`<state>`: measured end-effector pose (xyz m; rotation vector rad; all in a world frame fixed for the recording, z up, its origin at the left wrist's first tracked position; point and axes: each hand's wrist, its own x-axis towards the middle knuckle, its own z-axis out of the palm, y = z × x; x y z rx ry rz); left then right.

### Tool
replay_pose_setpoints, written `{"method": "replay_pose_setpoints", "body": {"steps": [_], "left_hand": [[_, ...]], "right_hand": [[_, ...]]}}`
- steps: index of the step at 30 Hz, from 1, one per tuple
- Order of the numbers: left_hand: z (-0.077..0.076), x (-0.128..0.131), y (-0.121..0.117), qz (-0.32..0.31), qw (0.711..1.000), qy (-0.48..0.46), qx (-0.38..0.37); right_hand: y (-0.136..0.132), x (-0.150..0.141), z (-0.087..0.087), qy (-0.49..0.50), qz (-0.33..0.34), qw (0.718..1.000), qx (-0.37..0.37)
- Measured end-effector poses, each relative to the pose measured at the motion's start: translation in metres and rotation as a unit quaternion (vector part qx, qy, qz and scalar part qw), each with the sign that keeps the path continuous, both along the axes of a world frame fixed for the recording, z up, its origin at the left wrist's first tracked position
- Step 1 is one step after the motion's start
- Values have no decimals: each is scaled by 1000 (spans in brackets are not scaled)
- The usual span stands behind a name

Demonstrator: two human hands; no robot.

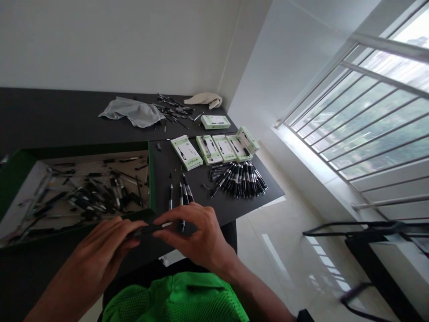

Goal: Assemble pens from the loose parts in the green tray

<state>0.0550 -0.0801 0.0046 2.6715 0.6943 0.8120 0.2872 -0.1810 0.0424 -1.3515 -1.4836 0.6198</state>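
A dark pen point(147, 229) is held level between my two hands, close above the table's near edge. My left hand point(95, 257) is closed around its black left part, with the fingers covering that end. Thumb and forefinger of my right hand point(203, 232) pinch the other side, where a thin pale piece sticks out to the right. I cannot make out whether that piece is a refill or a tip. Just beyond my right hand, several pens point(171, 195) lie on the table. Left of them stands a green-rimmed box point(152, 179) holding loose pens and pen parts.
Several green-and-white pen boxes point(187, 153) lie right of the middle. In front of them is a fanned pile of black pens point(243, 179). Farther back are a translucent bag point(134, 111), loose pen parts point(174, 108) and a beige cloth point(203, 99). A railed window point(368, 112) is at right.
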Motion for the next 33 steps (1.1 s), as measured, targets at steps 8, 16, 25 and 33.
{"method": "replay_pose_setpoints", "body": {"steps": [8, 16, 25, 33], "left_hand": [[-13, -3, -8, -10, 999, 36, 36], [-17, -6, -8, -23, 998, 55, 3], [-4, 13, -9, -37, 998, 37, 26], [-3, 15, -10, 6, 999, -1, 38]], "right_hand": [[-11, -5, -5, 56, -15, 996, 62], [-15, -6, -4, 19, -29, 997, 71], [-12, 9, 1, -203, -3, 978, -40], [-7, 18, 8, -158, 29, 978, -131]]}}
